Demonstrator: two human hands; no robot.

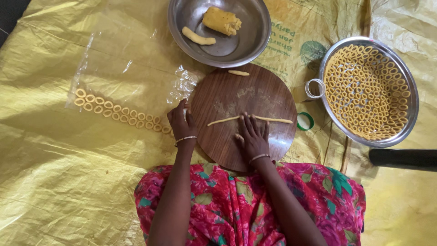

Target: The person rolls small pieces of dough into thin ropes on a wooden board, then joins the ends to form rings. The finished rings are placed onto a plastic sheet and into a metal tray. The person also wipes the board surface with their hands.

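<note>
Yellow plastic sheeting (54, 173) is spread over the whole floor, and everything is laid out on it. At the right a steel tray (412, 118) is filled with small dough rings packed side by side, and at the top a steel bowl (255, 34) holds a lump of yellow dough (221, 20) and a short thick roll. Between them lies a round wooden board (268, 95), on which a thin dough rope (273, 119) is stretched crosswise; a short stub of dough rests at its far edge. The right hand (252, 136) is laid flat on the rope, fingers extended and unclenched, pressing rather than gripping. The left hand (182, 123) rests at the board's left rim, fingers loosely curled, nothing seen held. A row of finished rings (120, 111) is lined up on clear film at the left. The rolling step appears to be in hand; an even, light pressure would be called for so the rope is thinned without breaking.
</note>
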